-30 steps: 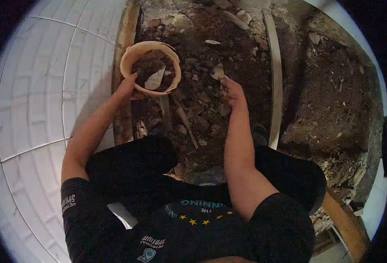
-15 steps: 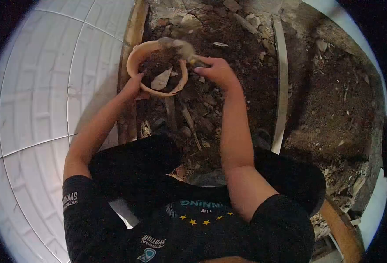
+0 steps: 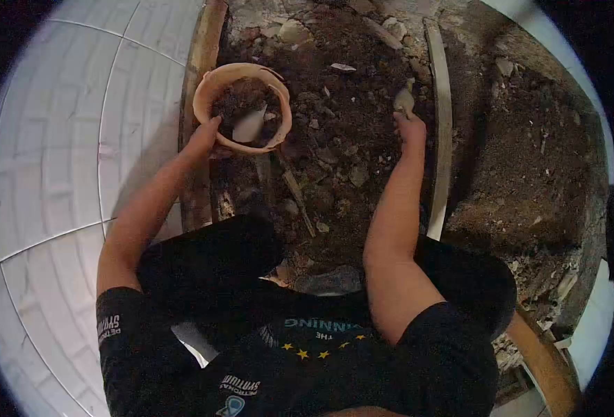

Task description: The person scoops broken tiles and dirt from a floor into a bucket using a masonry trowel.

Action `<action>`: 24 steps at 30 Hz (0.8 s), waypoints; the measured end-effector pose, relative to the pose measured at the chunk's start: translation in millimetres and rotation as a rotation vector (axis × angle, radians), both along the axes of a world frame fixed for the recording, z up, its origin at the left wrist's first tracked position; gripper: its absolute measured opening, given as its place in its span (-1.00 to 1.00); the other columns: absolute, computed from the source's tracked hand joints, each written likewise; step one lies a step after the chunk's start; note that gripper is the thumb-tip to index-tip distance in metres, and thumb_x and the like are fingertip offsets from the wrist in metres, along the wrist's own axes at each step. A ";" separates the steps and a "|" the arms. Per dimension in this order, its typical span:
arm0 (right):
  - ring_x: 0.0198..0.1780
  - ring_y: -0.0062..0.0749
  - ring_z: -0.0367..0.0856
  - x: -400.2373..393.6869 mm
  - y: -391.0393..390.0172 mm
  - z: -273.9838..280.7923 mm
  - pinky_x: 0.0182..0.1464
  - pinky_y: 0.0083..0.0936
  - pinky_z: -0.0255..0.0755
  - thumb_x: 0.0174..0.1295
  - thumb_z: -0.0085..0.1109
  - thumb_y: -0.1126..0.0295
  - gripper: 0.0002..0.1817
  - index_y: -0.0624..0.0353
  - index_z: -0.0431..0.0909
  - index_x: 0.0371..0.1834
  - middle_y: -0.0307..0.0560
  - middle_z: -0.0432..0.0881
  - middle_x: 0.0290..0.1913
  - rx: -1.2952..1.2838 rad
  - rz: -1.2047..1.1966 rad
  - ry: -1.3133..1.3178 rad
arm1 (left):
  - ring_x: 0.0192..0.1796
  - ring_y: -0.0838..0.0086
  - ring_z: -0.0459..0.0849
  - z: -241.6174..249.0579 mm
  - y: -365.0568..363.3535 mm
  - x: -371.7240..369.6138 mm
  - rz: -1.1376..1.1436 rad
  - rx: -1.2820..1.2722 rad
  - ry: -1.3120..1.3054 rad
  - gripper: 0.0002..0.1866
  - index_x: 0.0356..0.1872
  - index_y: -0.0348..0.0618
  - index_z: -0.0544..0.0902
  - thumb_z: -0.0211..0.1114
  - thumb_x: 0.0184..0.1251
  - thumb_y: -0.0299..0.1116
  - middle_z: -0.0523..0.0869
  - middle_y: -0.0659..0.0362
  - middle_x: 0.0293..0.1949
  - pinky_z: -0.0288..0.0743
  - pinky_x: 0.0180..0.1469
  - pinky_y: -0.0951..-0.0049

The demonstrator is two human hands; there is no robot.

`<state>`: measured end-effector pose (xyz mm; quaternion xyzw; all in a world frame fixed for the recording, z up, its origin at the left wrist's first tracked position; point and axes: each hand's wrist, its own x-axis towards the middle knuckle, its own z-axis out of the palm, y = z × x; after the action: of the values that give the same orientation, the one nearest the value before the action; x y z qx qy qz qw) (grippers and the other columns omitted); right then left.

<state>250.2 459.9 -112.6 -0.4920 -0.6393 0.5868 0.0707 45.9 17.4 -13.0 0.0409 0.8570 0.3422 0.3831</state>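
My left hand [image 3: 208, 132] is closed on the near left rim of a round orange-tan bucket [image 3: 204, 94] with a chipped, uneven edge. Dark soil lies inside it, along with a pale flat shard [image 3: 249, 126]. Away to the right, my right hand [image 3: 411, 128] grips a small trowel [image 3: 405, 99], its blade pointing forward over the dirt close to a wooden strip. Most of the trowel's handle is hidden in my fingers.
Dark soil [image 3: 335, 139] with stones and rubble spreads ahead of my knees. A long light wooden strip [image 3: 443, 132] crosses it on the right. A wooden board [image 3: 203, 48] borders the white tiled surface [image 3: 57, 139] at left. A thin stick [image 3: 295, 191] lies near the bucket.
My right hand has carried the trowel from over the bucket's far right rim out to the right, above the soil. My left hand still holds the bucket, which appears slightly further left.
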 end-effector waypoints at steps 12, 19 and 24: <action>-0.57 -0.51 0.36 -46.4 -51.7 -63.5 -0.56 -0.49 0.22 0.12 0.11 0.35 -0.58 0.29 0.42 0.05 -0.13 0.48 -0.48 -0.094 0.001 0.066 | -0.28 0.23 0.59 37.1 26.4 28.3 0.297 0.068 -0.161 -0.42 0.07 -0.34 0.22 -0.10 0.28 0.02 0.51 -0.05 -0.31 0.54 -0.18 0.15; -0.55 -0.57 0.35 -57.8 -77.7 -50.5 -0.55 -0.49 0.20 0.14 0.10 0.33 -0.63 0.21 0.45 0.02 -0.17 0.49 -0.52 -0.255 0.102 0.185 | -0.31 0.19 0.59 -10.9 -0.1 -2.3 0.142 0.097 -0.091 -0.40 0.09 -0.38 0.19 -0.11 0.28 0.02 0.49 -0.11 -0.26 0.54 -0.21 0.16; -0.50 -0.31 0.48 -115.2 -59.0 -126.0 -0.45 -0.34 0.33 -0.05 0.24 0.32 -0.73 0.23 0.55 -0.29 -0.12 0.56 -0.44 -0.202 0.082 0.167 | -0.30 0.20 0.57 23.5 19.4 23.1 0.181 0.039 -0.084 -0.37 0.11 -0.39 0.16 -0.09 0.27 0.03 0.43 -0.15 -0.15 0.56 -0.28 0.19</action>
<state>135.0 400.9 -238.6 -0.4198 -0.5882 0.6895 0.0496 69.0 36.8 10.5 -0.0434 0.8337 0.3934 0.3852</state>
